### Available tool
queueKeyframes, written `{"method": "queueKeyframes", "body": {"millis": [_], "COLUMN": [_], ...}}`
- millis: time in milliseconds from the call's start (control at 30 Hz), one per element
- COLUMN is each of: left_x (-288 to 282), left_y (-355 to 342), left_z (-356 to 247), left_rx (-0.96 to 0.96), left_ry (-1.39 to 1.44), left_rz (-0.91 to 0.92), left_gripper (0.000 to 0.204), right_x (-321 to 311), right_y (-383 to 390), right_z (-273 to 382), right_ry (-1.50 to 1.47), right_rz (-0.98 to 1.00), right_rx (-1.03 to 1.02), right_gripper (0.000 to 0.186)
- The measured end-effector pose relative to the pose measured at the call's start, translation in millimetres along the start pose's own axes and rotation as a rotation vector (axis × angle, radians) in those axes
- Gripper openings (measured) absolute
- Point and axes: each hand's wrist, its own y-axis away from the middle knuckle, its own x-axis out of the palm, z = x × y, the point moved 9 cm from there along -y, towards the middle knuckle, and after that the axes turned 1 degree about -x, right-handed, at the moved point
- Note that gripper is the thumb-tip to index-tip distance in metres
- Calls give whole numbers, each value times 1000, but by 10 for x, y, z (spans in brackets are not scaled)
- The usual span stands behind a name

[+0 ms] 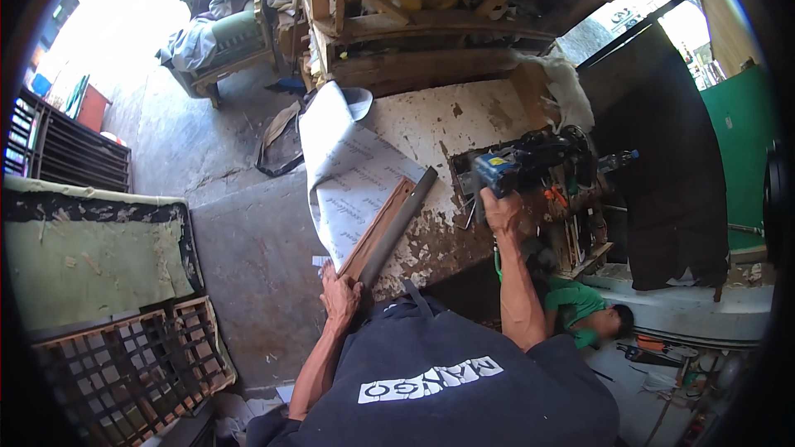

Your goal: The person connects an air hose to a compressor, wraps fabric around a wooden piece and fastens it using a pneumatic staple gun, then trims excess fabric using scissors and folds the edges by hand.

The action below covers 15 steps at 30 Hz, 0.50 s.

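Note:
My left hand (338, 294) grips the lower end of a wooden strip (371, 230) with a grey covering along its edge, beside a printed white sheet (348, 174) that is folded over at the left. These lie on a worn, paint-flaked workbench (431, 116). At the bench's right, my right hand (502, 213) is wrapped round a blue-and-black hand tool (497, 172), which looks like a staple gun, with a green hose below it. A dark machine or tool heap (571, 157) and orange-handled tools (553, 194) are just beyond.
A person in green (580, 306) is low at the right, below a dark hanging cloth (662, 199). Padded panel (91, 257) and lattice frames (132, 348) stand at left; cushioned furniture (224, 41) is at back left. Wooden frames (431, 25) are stacked beyond the bench.

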Motion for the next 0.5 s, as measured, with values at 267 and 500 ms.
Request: {"method": "queueKeyframes", "body": {"millis": [267, 500], "left_x": [-41, -21], "left_y": [77, 42], "left_z": [-57, 4], "left_rx": [34, 16], "left_ry": [-34, -46], "left_rz": [-99, -106], "left_gripper": [24, 24], "right_x": [1177, 1380], "right_y": [335, 327], "right_z": [-337, -171], "right_ry": [174, 219], "right_rz": [611, 753], "right_rx": [-81, -105], "right_gripper": [44, 47]}}
